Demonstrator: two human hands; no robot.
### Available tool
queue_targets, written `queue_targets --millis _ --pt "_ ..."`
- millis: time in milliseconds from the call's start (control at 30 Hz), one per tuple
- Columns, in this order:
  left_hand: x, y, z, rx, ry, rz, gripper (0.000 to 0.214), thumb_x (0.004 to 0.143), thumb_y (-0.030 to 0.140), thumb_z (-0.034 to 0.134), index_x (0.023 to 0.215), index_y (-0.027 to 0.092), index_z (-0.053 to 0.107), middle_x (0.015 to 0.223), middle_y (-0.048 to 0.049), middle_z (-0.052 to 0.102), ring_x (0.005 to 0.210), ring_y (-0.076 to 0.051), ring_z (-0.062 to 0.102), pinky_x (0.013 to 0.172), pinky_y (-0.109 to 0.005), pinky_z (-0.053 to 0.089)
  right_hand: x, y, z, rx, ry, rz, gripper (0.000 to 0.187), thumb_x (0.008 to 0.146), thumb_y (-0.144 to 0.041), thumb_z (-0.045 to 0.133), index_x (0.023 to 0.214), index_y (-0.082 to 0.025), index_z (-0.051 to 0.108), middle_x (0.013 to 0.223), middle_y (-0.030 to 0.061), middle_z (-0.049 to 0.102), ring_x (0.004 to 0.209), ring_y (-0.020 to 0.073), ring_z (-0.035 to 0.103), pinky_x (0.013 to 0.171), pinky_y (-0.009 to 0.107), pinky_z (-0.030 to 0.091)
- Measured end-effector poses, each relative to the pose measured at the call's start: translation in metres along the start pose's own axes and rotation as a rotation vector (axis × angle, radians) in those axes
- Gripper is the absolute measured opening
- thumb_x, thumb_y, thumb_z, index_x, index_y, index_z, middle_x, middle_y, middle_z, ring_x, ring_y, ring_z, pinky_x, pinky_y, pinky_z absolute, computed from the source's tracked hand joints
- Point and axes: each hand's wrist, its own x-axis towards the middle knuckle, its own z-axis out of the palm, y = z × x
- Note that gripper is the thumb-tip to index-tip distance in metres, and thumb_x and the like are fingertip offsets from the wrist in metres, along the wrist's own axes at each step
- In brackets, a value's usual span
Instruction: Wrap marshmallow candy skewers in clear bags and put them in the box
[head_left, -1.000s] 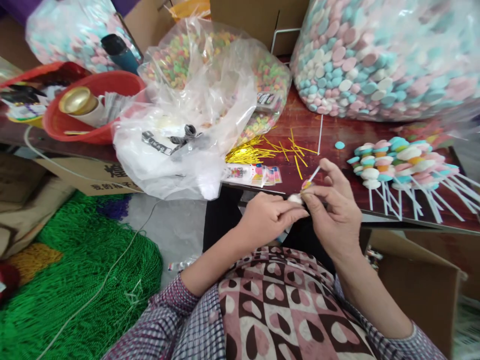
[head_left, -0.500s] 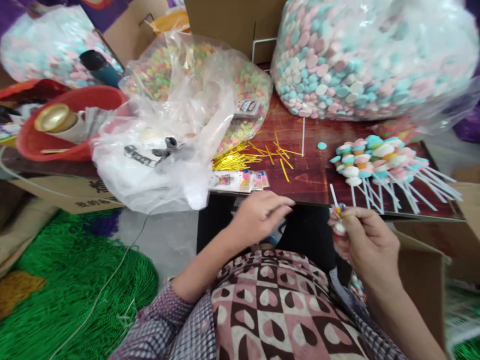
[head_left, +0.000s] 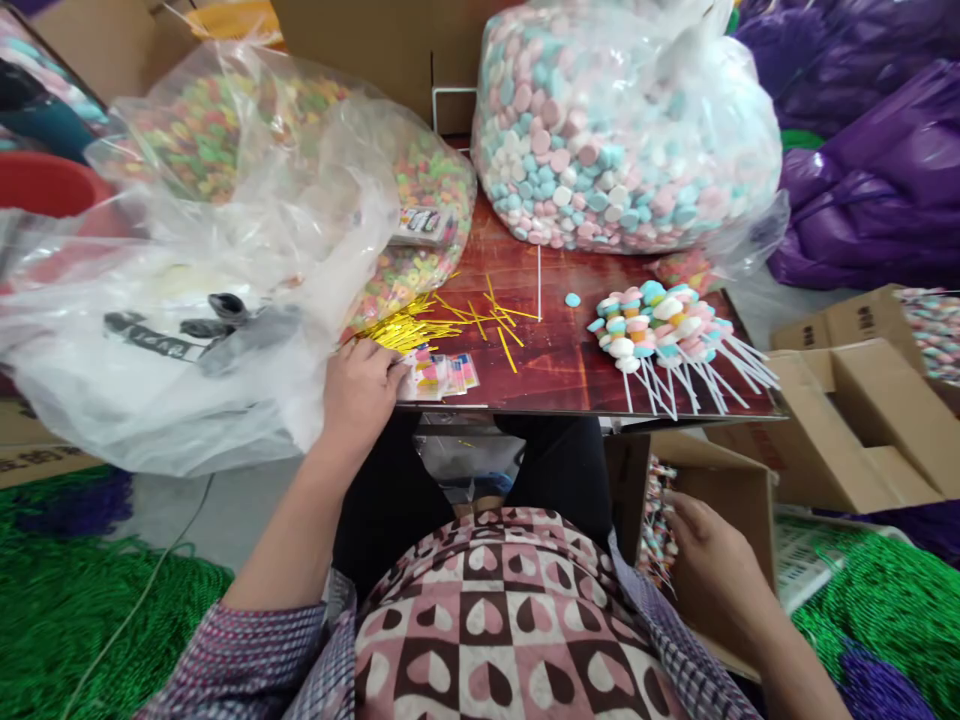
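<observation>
My left hand [head_left: 360, 390] is at the table's front edge, its fingers closed on the left end of a small stack of printed plastic bags [head_left: 450, 375]. Gold twist ties [head_left: 405, 325] lie just behind it, with a few scattered to the right. My right hand [head_left: 709, 545] is down inside an open cardboard box [head_left: 739, 480], beside a pile of wrapped candy skewers [head_left: 658, 525]. Its fingers look loosely extended, and no stick shows in them. On the table's right side lies a heap of marshmallow skewers [head_left: 660, 325] with white sticks pointing toward me.
A big bag of marshmallows [head_left: 622, 150] stands at the back, and a bag of gummy rings [head_left: 420, 170] at the left. A crumpled clear bag [head_left: 172, 360] overhangs the table's left edge. One white stick [head_left: 539, 285] and a blue marshmallow [head_left: 572, 299] lie on the table [head_left: 555, 370].
My right hand has gone from the table edge down into the box, and the wrapped skewer it held no longer shows in it. My left hand has moved left onto the plastic bags. The view has shifted right.
</observation>
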Motion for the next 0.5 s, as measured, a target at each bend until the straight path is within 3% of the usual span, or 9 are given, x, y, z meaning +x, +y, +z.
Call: queue_targets --millis 167,333,500 --pt "0.001 0.002 0.005 -0.159 0.15 -0.037 0.018 0.089 0.026 0.057 0.073 0.024 0.064 0.079 -0.0073 0.063 0.087 -0.024 0.059 0.087 -0.043 0.042 0.026 -0.073 -0.013 0.253 -0.096 -0.219 0.026 0.09 -0.038 0.052 0.1 -0.025 0.072 0.105 0.0067 0.077 0.096 0.0252 0.073 0.088 0.039 0.057" --pt "-0.01 0.033 -0.012 -0.383 0.348 0.095 0.014 0.092 0.031 0.056 0.09 0.021 0.067 0.096 -0.006 0.072 0.096 -0.019 0.065 0.092 -0.038 0.048 0.049 -0.152 -0.02 0.634 -0.161 -0.216 0.02 0.091 -0.035 0.057 0.098 -0.026 0.073 0.097 0.004 0.077 0.089 0.0207 0.073 0.086 0.034 0.058" --pt "-0.031 0.087 -0.015 -0.577 0.187 0.263 0.015 0.093 0.027 0.055 0.092 0.019 0.067 0.098 -0.0059 0.075 0.096 -0.017 0.067 0.092 -0.034 0.049 0.085 -0.22 -0.014 1.101 -0.16 -0.096 0.034 0.084 -0.042 0.067 0.114 -0.025 0.067 0.11 0.005 0.074 0.098 0.0202 0.07 0.084 0.034 0.057"
